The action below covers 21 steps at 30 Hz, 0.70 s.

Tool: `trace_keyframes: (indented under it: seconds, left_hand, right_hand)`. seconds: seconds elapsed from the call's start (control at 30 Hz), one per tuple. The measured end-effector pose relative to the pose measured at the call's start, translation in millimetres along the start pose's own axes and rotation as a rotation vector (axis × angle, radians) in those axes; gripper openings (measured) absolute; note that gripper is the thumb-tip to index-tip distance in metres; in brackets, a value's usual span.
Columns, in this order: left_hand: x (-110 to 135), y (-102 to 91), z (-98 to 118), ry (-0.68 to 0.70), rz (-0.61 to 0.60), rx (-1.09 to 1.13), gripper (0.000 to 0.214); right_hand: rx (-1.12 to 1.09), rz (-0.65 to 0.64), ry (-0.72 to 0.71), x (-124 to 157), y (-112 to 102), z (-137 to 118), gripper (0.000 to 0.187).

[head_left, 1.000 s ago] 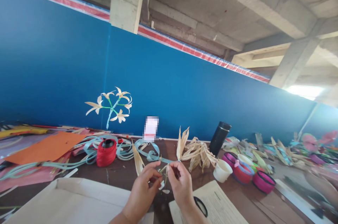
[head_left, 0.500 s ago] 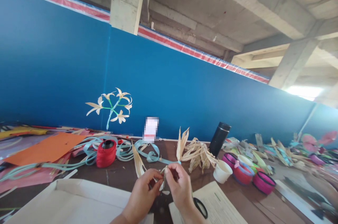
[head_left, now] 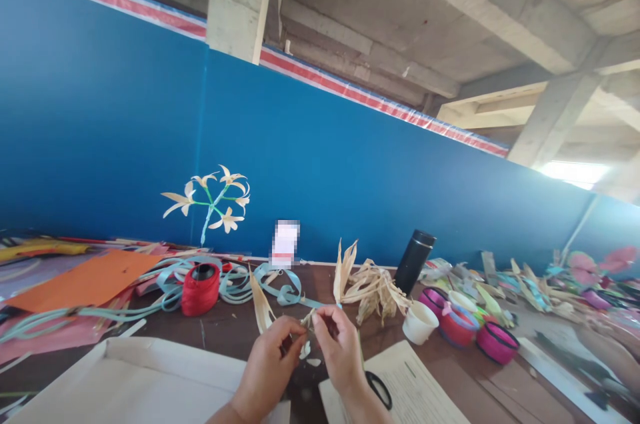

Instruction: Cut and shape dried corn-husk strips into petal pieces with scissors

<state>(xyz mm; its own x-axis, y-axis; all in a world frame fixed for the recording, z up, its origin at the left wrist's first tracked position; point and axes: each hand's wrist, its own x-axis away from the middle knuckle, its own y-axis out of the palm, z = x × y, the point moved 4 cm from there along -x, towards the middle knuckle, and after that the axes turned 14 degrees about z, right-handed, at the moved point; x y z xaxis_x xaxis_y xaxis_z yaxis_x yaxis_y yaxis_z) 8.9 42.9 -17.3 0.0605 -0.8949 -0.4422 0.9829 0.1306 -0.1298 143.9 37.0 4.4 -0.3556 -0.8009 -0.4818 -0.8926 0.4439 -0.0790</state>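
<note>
My left hand (head_left: 270,365) and my right hand (head_left: 341,349) meet over the brown table, both with fingers pinched. Between the fingertips is a small strip of pale dried husk (head_left: 309,319), gripped from both sides; its lower part is hidden. A longer dried husk leaf (head_left: 260,301) stands up just behind my left hand, and I cannot tell whether that hand holds it. Small white scraps (head_left: 313,363) lie below the fingers. Black-handled scissors (head_left: 379,389) rest beside my right wrist, partly covered by it, on a printed sheet (head_left: 407,381).
A red twine spool (head_left: 200,291) sits among light-blue straps (head_left: 170,281) at left. Dried husks (head_left: 377,291), a black flask (head_left: 415,263) and a white cup (head_left: 420,323) stand at right. A made flower spray (head_left: 215,204) rises against the blue partition. A white box lid (head_left: 145,384) lies front left.
My fingertips have shifted slightly, and the strip between them is angled differently. More of the white scraps below shows. The other things stay in place.
</note>
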Motion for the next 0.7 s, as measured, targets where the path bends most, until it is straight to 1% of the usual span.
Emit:
trace_keyframes:
  seconds: [0.17, 0.3, 0.5, 0.7]
  left_hand:
    - [-1.4, -0.1, -5.6, -0.044, 0.021, 0.019, 0.021]
    - [-2.6, -1.8, -6.3, -0.073, 0.015, 0.027, 0.022]
    - [-2.4, -1.7, -5.1, -0.082, 0.002, 0.041, 0.02]
    - [-1.1, -1.5, -1.0, -0.055, -0.029, 0.024, 0.018]
  right_hand:
    - [-0.059, 0.016, 0.072, -2.3, -0.7, 3.1, 0.019]
    - [-0.103, 0.025, 0.138, -4.9, -0.2, 4.1, 0.025]
    - [-0.149, 0.001, 0.243, -6.4, 2.7, 9.6, 0.032]
    - [-0.25, -0.032, 0.343, -6.6, 5.2, 12.0, 0.032]
